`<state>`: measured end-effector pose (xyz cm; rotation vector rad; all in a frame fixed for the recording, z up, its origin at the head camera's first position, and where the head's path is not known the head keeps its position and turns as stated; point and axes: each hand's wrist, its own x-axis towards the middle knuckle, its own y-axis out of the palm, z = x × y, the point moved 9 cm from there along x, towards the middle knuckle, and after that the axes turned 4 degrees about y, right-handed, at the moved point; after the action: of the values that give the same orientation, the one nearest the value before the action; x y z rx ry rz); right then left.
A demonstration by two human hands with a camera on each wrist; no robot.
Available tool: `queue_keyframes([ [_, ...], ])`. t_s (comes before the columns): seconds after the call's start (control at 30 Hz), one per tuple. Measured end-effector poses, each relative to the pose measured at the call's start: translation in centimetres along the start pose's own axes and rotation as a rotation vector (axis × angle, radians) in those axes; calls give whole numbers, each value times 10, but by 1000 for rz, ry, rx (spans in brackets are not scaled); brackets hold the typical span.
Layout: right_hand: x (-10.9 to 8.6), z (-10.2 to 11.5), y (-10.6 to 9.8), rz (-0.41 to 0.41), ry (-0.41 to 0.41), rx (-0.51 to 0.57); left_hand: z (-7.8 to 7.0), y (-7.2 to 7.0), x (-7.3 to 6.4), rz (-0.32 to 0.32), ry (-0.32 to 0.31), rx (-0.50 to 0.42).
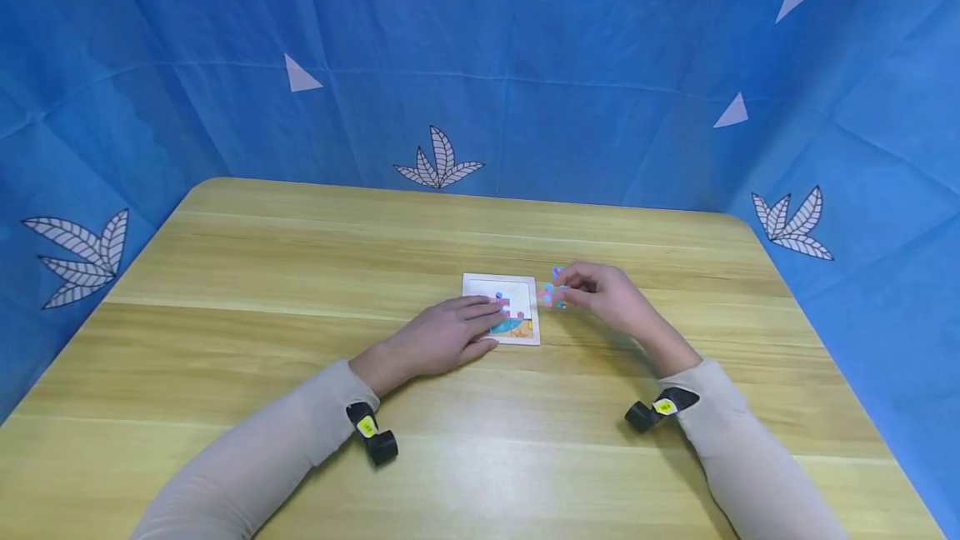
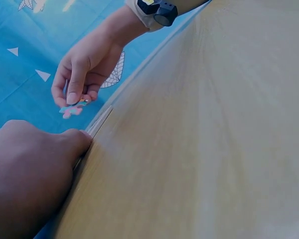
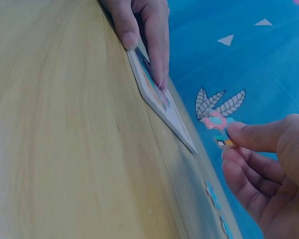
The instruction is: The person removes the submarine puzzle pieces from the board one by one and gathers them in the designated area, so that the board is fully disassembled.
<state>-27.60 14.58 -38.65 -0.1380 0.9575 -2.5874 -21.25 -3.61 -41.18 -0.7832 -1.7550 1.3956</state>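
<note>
A small white square puzzle tray (image 1: 501,277) lies flat on the table. Some colourful pieces (image 1: 522,328) fill part of its near side, while pale base shows along the far side. My left hand (image 1: 446,336) rests on the tray's left part with its fingers stretched out over the pieces. To the right of the tray, my right hand (image 1: 611,297) holds a pink and blue jigsaw piece (image 3: 217,124) between thumb and fingertips, raised above the table. Loose pieces (image 3: 214,199) lie on the table below that hand.
The wooden table (image 1: 300,248) has rounded far corners. Behind it and at both sides hangs a blue cloth (image 1: 525,107) with white leaves and triangles. A black camera is strapped at each wrist over the pale sleeves.
</note>
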Motion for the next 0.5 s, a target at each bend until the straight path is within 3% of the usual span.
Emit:
queue_keyframes([
  [0.27, -8, -16, -12, -29, 37, 24, 3, 1, 0, -1, -50, -67],
  [0.5, -16, -28, -25, -65, 83, 32, 4, 1, 0, 7, -62, -61],
])
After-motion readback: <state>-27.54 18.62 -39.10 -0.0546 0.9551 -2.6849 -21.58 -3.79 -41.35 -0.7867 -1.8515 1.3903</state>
